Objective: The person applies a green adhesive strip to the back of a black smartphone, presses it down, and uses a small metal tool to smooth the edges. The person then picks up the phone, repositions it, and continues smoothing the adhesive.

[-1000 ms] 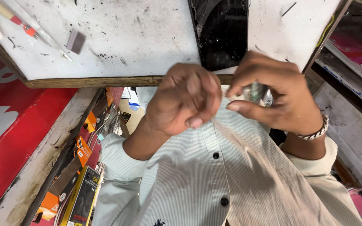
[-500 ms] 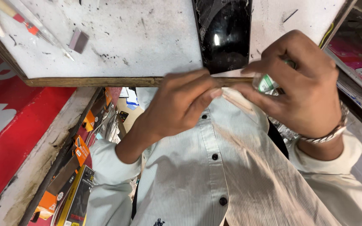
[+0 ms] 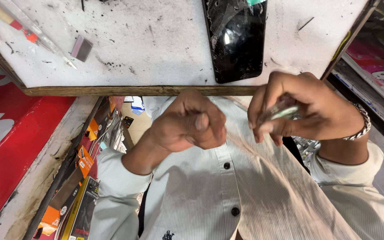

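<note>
My right hand (image 3: pixel 310 111), with a metal bracelet at the wrist, is closed on a small shiny green and silver object (image 3: pixel 284 112) pinched between thumb and fingers; what it is cannot be told. My left hand (image 3: pixel 192 124) is curled into a fist just left of it, above my pale striped shirt (image 3: pixel 210 191), and nothing shows in it. Both hands hover below the wooden front edge (image 3: pixel 134 90) of a scuffed white worktop (image 3: pixel 156 40). A black phone with a cracked screen (image 3: pixel 236 40) lies on that worktop, just above my right hand.
A small grey rectangular piece (image 3: pixel 82 48) and a red-handled tool (image 3: pixel 23 31) lie at the worktop's left. A red panel (image 3: pixel 10 146) and a shelf of orange and black boxes (image 3: pixel 83 178) run down the left. Pink packaging (image 3: pixel 378 71) sits at right.
My hands have drawn apart and dropped away from the worktop edge. The left fingers, earlier stretched toward the object, have curled into a fist. The phone shows more fully.
</note>
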A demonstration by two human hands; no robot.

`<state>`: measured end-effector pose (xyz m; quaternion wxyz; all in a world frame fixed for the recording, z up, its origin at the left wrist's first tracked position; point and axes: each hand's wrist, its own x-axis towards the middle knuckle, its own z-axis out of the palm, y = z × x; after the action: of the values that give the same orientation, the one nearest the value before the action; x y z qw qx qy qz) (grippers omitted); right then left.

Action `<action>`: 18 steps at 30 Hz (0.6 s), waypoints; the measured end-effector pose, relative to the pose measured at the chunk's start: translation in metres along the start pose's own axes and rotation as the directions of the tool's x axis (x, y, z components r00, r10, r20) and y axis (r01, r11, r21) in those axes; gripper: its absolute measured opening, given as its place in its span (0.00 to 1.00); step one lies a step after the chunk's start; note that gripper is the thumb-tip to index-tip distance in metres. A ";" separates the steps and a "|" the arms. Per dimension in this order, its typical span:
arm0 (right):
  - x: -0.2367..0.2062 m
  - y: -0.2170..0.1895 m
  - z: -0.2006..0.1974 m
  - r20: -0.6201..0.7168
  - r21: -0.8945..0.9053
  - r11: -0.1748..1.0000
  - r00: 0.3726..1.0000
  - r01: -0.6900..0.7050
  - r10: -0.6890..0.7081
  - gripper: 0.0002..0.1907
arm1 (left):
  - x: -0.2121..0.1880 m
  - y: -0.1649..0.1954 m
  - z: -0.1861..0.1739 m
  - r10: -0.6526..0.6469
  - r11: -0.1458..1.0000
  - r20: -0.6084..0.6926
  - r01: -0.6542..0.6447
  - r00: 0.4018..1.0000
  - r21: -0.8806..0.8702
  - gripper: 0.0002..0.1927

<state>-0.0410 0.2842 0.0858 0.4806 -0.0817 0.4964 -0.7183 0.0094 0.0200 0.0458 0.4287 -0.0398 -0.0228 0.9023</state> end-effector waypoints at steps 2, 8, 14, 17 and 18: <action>-0.001 -0.003 0.002 -0.076 -0.022 0.999 0.997 -0.033 0.031 0.09 | 0.008 -0.007 0.005 0.055 0.995 -0.024 -0.056 0.998 -0.088 0.16; -0.008 0.004 0.013 -0.526 0.007 0.988 0.841 0.154 -0.128 0.06 | 0.011 0.010 0.031 -0.006 0.990 0.061 0.015 0.998 -0.138 0.16; -0.006 0.011 -0.004 -0.432 0.088 0.923 0.850 0.374 -0.303 0.14 | 0.017 0.015 0.040 0.073 0.988 0.155 -0.051 0.985 -0.145 0.17; -0.008 0.003 -0.006 -0.217 -0.213 0.962 0.952 0.170 -0.216 0.16 | 0.023 0.012 0.038 0.218 0.971 0.088 -0.206 0.972 -0.123 0.12; -0.008 0.002 0.001 -0.221 -0.182 0.980 0.967 0.084 -0.124 0.16 | 0.025 0.011 0.038 0.264 0.960 0.038 -0.259 0.964 -0.107 0.10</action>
<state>-0.0346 0.2895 0.0873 0.3724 -0.0646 0.6038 -0.7018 -0.0178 0.0321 0.0816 0.3024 -0.0408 -0.0738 0.9495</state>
